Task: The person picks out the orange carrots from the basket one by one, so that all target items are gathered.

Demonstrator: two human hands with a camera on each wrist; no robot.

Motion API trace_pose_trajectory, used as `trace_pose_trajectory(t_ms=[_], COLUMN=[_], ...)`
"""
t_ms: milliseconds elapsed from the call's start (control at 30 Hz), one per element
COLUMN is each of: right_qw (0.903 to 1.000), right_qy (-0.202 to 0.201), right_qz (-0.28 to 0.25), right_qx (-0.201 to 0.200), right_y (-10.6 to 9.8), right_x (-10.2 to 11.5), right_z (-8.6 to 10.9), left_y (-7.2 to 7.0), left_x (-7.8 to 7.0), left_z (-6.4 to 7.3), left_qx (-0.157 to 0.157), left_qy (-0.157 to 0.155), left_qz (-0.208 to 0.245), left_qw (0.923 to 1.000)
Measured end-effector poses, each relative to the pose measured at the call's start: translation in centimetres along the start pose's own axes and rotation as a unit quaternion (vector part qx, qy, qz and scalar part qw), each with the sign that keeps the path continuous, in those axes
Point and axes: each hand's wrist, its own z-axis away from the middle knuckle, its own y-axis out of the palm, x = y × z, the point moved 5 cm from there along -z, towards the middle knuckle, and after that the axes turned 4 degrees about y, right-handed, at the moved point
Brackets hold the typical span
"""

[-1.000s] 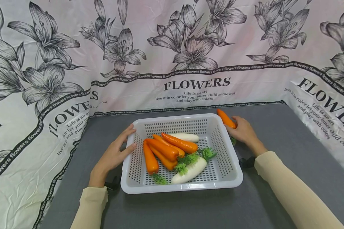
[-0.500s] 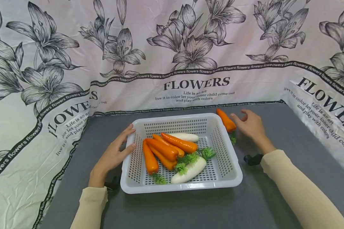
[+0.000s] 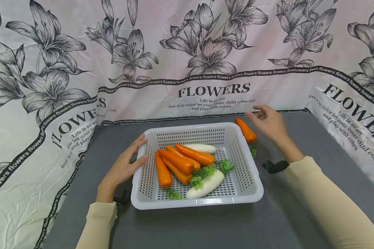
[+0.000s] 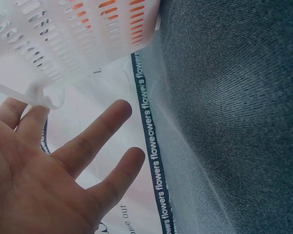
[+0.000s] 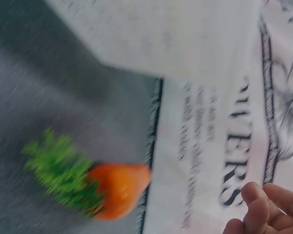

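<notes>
A white perforated plastic basket (image 3: 196, 204) stands on the table. Several orange carrots (image 3: 177, 160) with green tops and two white radishes (image 3: 207, 186) lie inside it. My left hand (image 3: 121, 169) rests on the basket's left rim with its fingers spread; the left wrist view shows fingertips at the rim and the other fingers (image 4: 100, 131) extended below. Outside the basket's back right corner, one carrot (image 3: 246, 131) lies on the table, its leafy top (image 5: 58, 170) clear in the right wrist view. My right hand (image 3: 269, 122) hovers above and right of that carrot, fingers loosely bent, holding nothing.
The dark grey table (image 3: 199, 228) reaches back to a white cloth (image 3: 137, 103) printed with flowers and lettering, which rises behind and along both sides. A dark wrist strap (image 3: 274, 167) sits on the right wrist.
My right hand has let go of the carrot beside the basket, then moved right and up away from it. The left hand and the basket stay in place.
</notes>
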Motion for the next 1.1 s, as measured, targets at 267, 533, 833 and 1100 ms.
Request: trace_pose_trajectory(t_ms=[267, 533, 833, 1100], right_qw=[0.9977, 0.9951, 0.9801, 0.9656], right_qy=[-0.041, -0.073, -0.152, -0.185], right_qz=[-0.043, -0.033, -0.041, -0.026], right_qx=[0.032, 0.058, 0.121, 0.181], right_y=[0.7, 0.8, 2.8, 5.1], right_x=[4.4, 7.1, 9.6, 10.9], right_z=[0.9, 1.6, 2.5, 3.6], left_y=[0.0, 0.0, 0.0, 0.0], left_x=[-0.1, -0.1, 0.0, -0.1], left_z=[0.1, 0.0, 0.1, 0.1], left_qx=[-0.002, -0.002, -0.002, -0.002], left_qy=[0.004, 0.007, 0.006, 0.005], left_qz=[0.003, 0.003, 0.003, 0.000], left_qw=[1.0000, 1.0000, 1.0000, 1.0000])
